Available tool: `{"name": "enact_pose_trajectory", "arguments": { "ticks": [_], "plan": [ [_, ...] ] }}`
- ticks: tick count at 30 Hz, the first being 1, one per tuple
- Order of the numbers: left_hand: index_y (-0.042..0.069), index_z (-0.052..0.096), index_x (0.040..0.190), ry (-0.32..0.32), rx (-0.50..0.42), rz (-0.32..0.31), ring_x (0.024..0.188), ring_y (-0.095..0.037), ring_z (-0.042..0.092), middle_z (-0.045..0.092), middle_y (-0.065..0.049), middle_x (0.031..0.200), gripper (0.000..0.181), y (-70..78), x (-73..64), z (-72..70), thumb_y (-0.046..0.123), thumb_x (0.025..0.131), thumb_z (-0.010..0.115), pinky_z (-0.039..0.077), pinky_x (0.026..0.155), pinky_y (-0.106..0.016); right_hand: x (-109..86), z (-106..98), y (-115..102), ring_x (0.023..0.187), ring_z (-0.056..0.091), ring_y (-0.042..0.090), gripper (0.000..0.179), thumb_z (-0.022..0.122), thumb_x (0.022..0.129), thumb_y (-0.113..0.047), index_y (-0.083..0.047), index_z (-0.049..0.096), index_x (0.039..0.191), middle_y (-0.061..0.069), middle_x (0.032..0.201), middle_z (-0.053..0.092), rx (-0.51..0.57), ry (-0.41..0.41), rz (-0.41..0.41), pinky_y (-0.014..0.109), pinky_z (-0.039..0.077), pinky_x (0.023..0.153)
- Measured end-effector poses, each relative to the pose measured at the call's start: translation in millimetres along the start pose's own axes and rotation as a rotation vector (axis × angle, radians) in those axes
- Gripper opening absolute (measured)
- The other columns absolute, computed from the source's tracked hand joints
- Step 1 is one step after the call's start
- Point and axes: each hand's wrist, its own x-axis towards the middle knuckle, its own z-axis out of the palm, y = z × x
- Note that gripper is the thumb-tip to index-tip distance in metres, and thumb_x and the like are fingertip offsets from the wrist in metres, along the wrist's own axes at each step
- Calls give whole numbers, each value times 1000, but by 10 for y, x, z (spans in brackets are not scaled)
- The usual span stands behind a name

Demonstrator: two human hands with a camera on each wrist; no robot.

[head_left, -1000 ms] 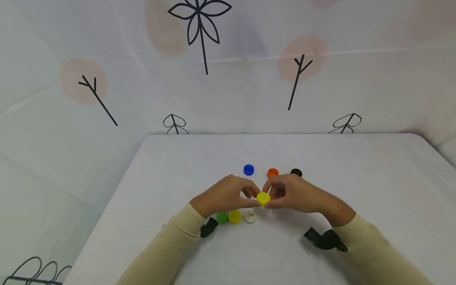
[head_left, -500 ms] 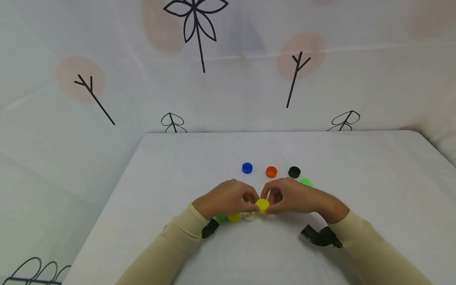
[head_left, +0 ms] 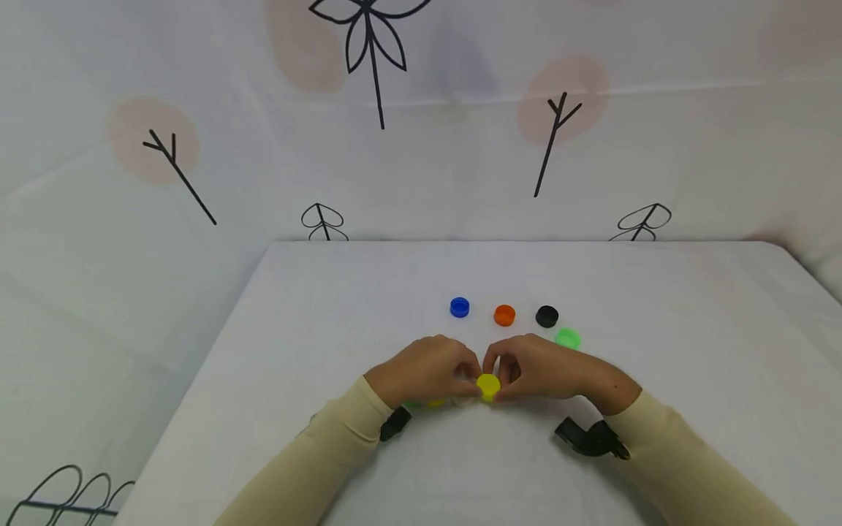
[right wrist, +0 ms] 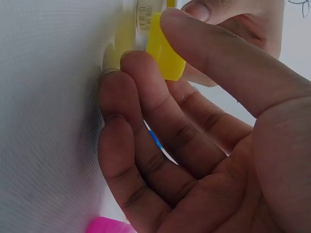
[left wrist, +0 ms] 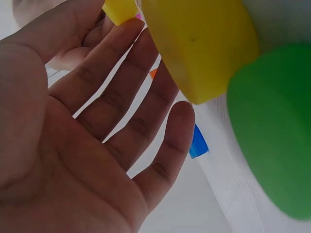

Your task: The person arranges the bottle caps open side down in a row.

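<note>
Both hands pinch one yellow bottle cap (head_left: 488, 386) between thumb and fingertips, the left hand (head_left: 427, 370) from the left and the right hand (head_left: 542, 367) from the right. In the right wrist view the cap (right wrist: 165, 56) sits low by the cloth, whether touching it I cannot tell. Beside it shows part of a white cap (right wrist: 144, 19) with printed characters. The left forearm and hand partly hide a second yellow cap (head_left: 435, 402) and a green cap (head_left: 411, 403); these loom large in the left wrist view as the yellow cap (left wrist: 204, 48) and green cap (left wrist: 274, 131).
Beyond the hands lie a blue cap (head_left: 460, 307), an orange cap (head_left: 504, 315), a black cap (head_left: 547, 316) and a light green cap (head_left: 568, 338). The right wrist view shows a pink object (right wrist: 108, 225) at its lower edge. A white cloth (head_left: 368, 285) covers the table.
Both hands have come down and nearer the body with the yellow cap. The left hand and arm now cover more of the green, yellow and white caps; the light green cap has come into fuller view.
</note>
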Motion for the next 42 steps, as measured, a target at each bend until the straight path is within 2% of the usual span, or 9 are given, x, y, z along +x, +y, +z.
{"name": "enact_pose_trajectory", "arguments": {
  "ticks": [10, 16, 34, 42],
  "plan": [
    [20, 79, 100, 7, 47, 6, 88, -3, 60, 71, 15, 90, 15, 54, -16, 14, 30, 88, 78, 49, 82, -18, 16, 36, 0, 67, 57, 9, 25, 84, 81, -20, -15, 66, 98, -6, 71, 62, -33, 6, 21, 22, 51, 64],
    [18, 79, 97, 16, 58, 12, 85, -4, 59, 71, 13, 88, 14, 72, -7, 19, 28, 88, 78, 49, 80, -19, 32, 59, -7, 67, 56, 8, 26, 85, 80, -19, -17, 65, 97, -7, 71, 60, -71, 11, 50, 22, 50, 63],
    [18, 80, 99, 22, 68, -39, 81, -3, 54, 69, 12, 86, 17, 122, -10, 49, 29, 86, 81, 47, 76, -17, 15, 110, -82, 69, 54, 9, 26, 84, 80, -17, -18, 64, 95, -6, 73, 59, -96, 20, 111, 22, 47, 63],
    [17, 79, 100, 30, 52, -6, 80, -2, 55, 71, 11, 87, 18, 130, -28, 42, 27, 86, 81, 48, 77, -16, 0, 137, -93, 69, 55, 10, 28, 85, 79, -16, -19, 64, 98, -6, 73, 60, -113, 29, 139, 23, 49, 63]
  ]
}}
